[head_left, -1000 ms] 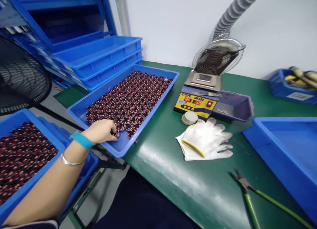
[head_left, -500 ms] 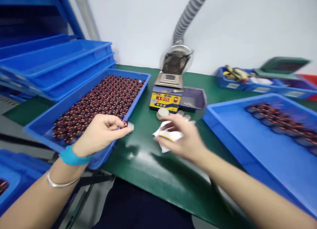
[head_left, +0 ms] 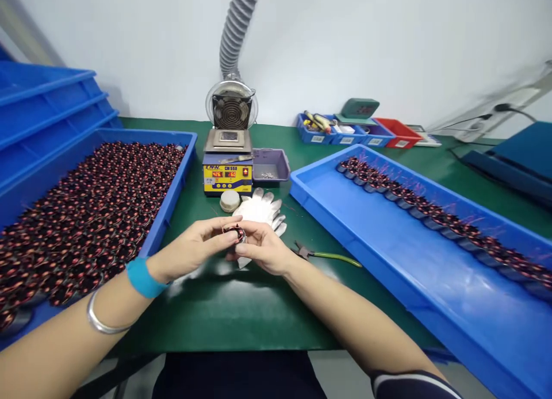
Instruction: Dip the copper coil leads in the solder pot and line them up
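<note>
Between the fingertips of both hands is a small copper-wound motor stator (head_left: 238, 234), round, with a dark top and a grey metal side. My left hand (head_left: 190, 250) pinches it from the left; my right hand (head_left: 268, 252) grips it from the right. Just behind the fingers lie white gloves (head_left: 260, 207), partly covered by my hands. To the right of my right hand rest cutting pliers (head_left: 330, 257) with green handles. A small round tin (head_left: 230, 202) with a pale top stands beyond my hands.
At left, a blue tray (head_left: 172, 195) is packed with similar stators. The right-hand blue tray (head_left: 388, 244) has rows of them along its far side. Behind my hands stand a yellow-fronted solder pot (head_left: 227, 177), a fume hose (head_left: 238, 31) and a purple bin (head_left: 276, 157). Small parts boxes (head_left: 317, 137) line the back.
My left hand has brought the stator from the left tray's edge to the middle. My right hand has come in and closed on it too. The view has turned right.
</note>
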A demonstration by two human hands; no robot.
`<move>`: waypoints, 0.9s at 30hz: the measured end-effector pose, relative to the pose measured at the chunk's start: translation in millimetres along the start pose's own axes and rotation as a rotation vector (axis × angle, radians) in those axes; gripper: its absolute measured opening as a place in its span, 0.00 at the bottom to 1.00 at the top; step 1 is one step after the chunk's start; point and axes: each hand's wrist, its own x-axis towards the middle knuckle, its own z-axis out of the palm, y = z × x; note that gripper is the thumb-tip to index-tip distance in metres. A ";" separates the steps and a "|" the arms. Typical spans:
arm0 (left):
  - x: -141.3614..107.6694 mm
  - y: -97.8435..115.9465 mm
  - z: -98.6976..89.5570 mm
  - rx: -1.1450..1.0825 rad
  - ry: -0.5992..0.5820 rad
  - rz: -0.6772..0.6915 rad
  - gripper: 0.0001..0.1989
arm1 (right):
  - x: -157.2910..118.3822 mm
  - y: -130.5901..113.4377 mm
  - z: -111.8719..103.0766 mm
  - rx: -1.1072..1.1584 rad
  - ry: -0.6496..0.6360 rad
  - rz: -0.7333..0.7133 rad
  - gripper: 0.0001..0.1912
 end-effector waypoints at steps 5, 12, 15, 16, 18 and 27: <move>-1.2 -9.3 2.3 -0.051 -0.085 -0.007 0.21 | -1.1 5.5 -2.7 0.026 -0.078 0.059 0.22; 6.0 -3.1 -3.3 -0.530 0.128 -0.006 0.20 | -2.7 3.4 -1.6 0.042 -0.130 0.090 0.20; 8.8 1.1 -14.7 -0.642 0.405 0.052 0.21 | -4.8 2.1 -1.3 0.041 -0.111 0.105 0.21; 9.4 1.4 -17.6 -0.639 0.459 0.046 0.22 | -5.5 1.5 -1.0 0.040 -0.098 0.101 0.22; 10.4 0.1 -19.3 -0.616 0.482 -0.008 0.25 | -5.9 -1.2 -0.8 0.038 -0.064 0.087 0.24; 12.2 -23.0 1.2 -0.041 0.208 -0.096 0.29 | 56.7 -77.8 -17.7 -0.250 0.316 -0.064 0.17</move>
